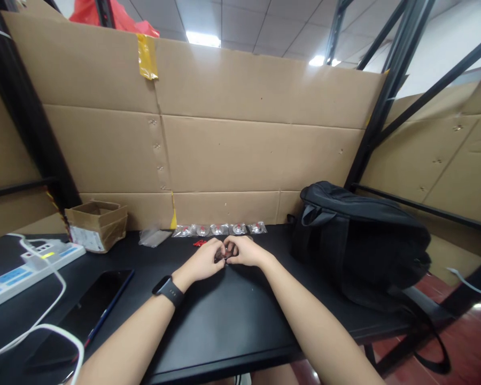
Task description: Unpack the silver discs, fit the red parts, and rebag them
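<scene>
Close together over the black table (232,310), both hands have their fingers curled in towards each other. My left hand (203,260), with a dark watch on the wrist, is closed at one side of a small shiny, dark reddish thing whose kind I cannot make out. My right hand (245,251) pinches at its other side; the fingers hide most of it. Just behind my left hand lies a small red piece (200,243). Beyond the hands is a row of several clear packets (219,229), each with a round silvery item marked red.
Left are an open cardboard box (100,219), a clear plastic bag (154,237), a white power strip (36,267) with cables, and a dark tablet (92,305). A black backpack (356,240) sits at right. A cardboard wall (224,144) closes off the back.
</scene>
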{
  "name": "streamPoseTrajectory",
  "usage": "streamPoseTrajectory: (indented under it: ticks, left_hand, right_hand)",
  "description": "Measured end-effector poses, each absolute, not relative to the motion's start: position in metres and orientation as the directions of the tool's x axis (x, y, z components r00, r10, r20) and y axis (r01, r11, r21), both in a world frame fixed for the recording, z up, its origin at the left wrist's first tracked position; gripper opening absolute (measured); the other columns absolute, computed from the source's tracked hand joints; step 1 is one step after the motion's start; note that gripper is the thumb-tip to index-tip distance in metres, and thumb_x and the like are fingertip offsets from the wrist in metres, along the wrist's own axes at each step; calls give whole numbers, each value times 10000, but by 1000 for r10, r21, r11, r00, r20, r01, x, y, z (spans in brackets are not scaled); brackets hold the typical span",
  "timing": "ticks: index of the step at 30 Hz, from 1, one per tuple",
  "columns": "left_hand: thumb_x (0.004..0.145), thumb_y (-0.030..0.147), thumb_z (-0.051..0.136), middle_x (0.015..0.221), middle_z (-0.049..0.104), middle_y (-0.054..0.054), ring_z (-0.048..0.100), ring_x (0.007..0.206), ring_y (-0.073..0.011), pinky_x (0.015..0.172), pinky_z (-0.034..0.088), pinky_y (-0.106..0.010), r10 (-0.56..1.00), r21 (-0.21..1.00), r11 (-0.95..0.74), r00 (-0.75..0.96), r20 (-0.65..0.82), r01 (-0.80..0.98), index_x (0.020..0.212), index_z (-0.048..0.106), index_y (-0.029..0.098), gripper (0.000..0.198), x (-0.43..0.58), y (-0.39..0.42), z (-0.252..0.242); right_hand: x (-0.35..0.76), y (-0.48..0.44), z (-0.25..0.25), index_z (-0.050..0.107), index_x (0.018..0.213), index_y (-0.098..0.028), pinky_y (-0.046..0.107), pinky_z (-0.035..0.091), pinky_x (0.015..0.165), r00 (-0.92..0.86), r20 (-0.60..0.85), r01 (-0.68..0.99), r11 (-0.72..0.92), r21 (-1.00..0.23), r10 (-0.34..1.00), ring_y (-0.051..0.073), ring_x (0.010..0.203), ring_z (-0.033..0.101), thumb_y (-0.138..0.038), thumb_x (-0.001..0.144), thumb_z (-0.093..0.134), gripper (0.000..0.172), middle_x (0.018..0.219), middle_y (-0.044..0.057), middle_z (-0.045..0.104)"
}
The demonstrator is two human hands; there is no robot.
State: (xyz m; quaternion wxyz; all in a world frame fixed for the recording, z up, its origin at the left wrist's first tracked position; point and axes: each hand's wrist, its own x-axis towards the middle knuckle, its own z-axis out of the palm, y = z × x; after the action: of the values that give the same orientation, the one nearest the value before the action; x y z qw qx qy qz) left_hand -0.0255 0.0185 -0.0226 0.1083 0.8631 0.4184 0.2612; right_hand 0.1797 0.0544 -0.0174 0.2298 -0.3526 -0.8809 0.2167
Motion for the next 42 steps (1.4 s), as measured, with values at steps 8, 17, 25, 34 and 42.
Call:
streamPoseTrajectory:
  ticks: [8, 17, 25, 34, 42]
  left_hand:
    - [804, 281, 618, 1062, 650, -109, 630, 975, -263, 828, 470, -341, 866, 230, -485, 425, 264, 844, 1052, 563, 191, 269, -23, 5, -21]
    - [796, 190, 681, 1300, 640, -92, 627, 1146, -263, 987, 476, -371, 776, 410, -631, 529, 345, 658, 1408, 448, 254, 658, -20, 16, -33]
    - [693, 142, 768, 1297, 648, -87, 619, 1198, -260, 1034, 471, -393, 787, 565, -613, 485, 381, 552, 1441, 392, 271, 847, -20, 25, -40]
    - [616, 332, 860, 1435, 523, -107, 465, 1344, -331, 1049, 398, -457, 875, 414, -468, 345, 339, 781, 1454, 355, 293, 979, -31, 25, -33]
    - [608, 400, 848, 1462, 490, -112, 420, 1346, -370, 1035, 363, -502, 923, 395, -367, 277, 267, 842, 1452, 372, 306, 973, -28, 18, -27]
  right_hand:
    - [182, 56, -16, 643, 1050, -203, 208, 427, 630, -633, 237, 528, 635, -565, 737, 108, 674, 607, -212, 658, 855, 446, 850, -19, 679]
    - [179, 54, -17, 613, 1049, -231, 235, 383, 681, -538, 329, 628, 630, -457, 776, 149, 824, 583, -256, 609, 887, 520, 970, -8, 631]
    - [158, 52, -27, 531, 1090, -232, 300, 415, 726, -416, 364, 764, 537, -356, 833, 224, 956, 598, -456, 716, 805, 514, 1072, 45, 602]
    - [165, 50, -24, 501, 1123, -250, 307, 434, 742, -482, 359, 747, 589, -307, 799, 215, 950, 612, -378, 759, 782, 478, 1119, 40, 584]
    - [154, 51, -30, 523, 1095, -240, 315, 423, 768, -325, 406, 818, 469, -332, 854, 218, 963, 603, -301, 795, 733, 371, 1115, 50, 587]
